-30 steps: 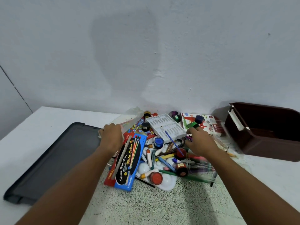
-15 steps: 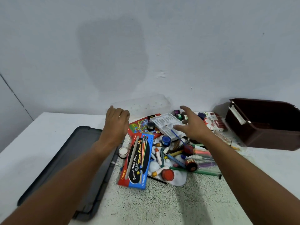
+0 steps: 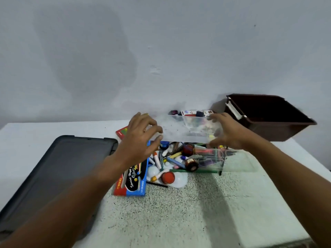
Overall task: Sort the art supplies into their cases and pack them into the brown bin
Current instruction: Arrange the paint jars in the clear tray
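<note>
Art supplies [image 3: 176, 159] lie in a loose heap on the white table [image 3: 179, 212], near its far edge and close to the wall. Among them are crayons, pens, small paint tubes, a red-capped pot [image 3: 168, 177] and a white palette [image 3: 179, 181]. A red and blue water colour box [image 3: 133, 179], marked 12 colours, lies flat at the left edge of the heap, partly under the left forearm.

Above the heap, both hands hold a clear plastic case [image 3: 188, 129] in the air, long side running left to right. The left hand [image 3: 138, 140] grips its left end, fingers curled over the top edge and thumb below. The right hand [image 3: 227, 131] pinches the right end the same way, fingers spread along the far side. The case is blurred, so what it holds is hard to tell.

A second clear flat piece [image 3: 238, 161] rests on the right side of the heap, beneath the right wrist.

A brown bin [image 3: 286, 129] stands on the table to the right, near the right hand but apart from it, its opening up. A dark grey lid-like tray [image 3: 59, 169] lies flat on the left of the table, just beside the water colour box.
</note>
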Demonstrator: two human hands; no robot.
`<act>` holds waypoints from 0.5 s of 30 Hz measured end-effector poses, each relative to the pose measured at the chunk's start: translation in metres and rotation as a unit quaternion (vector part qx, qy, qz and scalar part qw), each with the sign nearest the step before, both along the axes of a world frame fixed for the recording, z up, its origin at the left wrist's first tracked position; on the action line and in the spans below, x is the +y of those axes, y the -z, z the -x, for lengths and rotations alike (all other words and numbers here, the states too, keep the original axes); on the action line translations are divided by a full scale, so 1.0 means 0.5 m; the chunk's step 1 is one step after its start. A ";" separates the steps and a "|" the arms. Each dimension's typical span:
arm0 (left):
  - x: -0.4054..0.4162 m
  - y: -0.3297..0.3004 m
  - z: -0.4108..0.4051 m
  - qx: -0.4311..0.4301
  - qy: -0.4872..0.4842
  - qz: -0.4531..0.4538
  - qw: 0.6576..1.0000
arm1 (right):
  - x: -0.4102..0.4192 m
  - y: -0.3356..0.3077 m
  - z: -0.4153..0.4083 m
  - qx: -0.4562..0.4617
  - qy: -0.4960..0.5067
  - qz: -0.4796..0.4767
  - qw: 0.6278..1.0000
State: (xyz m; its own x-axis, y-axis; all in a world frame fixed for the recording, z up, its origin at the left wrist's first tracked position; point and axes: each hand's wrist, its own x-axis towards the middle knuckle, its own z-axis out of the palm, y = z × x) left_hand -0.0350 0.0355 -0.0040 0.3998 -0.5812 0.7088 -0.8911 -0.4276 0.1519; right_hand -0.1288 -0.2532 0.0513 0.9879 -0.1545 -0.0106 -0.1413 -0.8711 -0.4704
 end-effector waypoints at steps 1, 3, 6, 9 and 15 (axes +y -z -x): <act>0.003 0.000 0.008 0.040 -0.007 0.003 0.999 | -0.009 0.002 0.017 0.008 -0.010 -0.012 1.000; 0.012 -0.006 0.030 0.168 0.007 0.002 0.986 | -0.024 0.010 0.048 0.031 -0.029 -0.039 0.998; 0.018 -0.004 0.074 0.348 0.027 -0.029 0.937 | -0.041 0.035 0.088 0.046 -0.049 -0.058 0.996; 0.021 0.024 0.127 0.405 0.047 -0.016 0.913 | -0.046 0.068 0.131 0.068 -0.071 -0.041 0.994; 0.015 0.109 0.235 0.472 0.024 -0.009 0.881 | -0.055 0.147 0.205 0.146 -0.137 0.046 0.979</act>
State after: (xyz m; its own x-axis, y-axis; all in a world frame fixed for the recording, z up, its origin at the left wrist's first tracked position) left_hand -0.1525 0.0432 -0.0583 0.7806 -0.6217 0.0645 -0.3886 -0.4019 0.8291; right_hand -0.2315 -0.2808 -0.0224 0.9495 0.1016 -0.2969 -0.0138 -0.9317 -0.3630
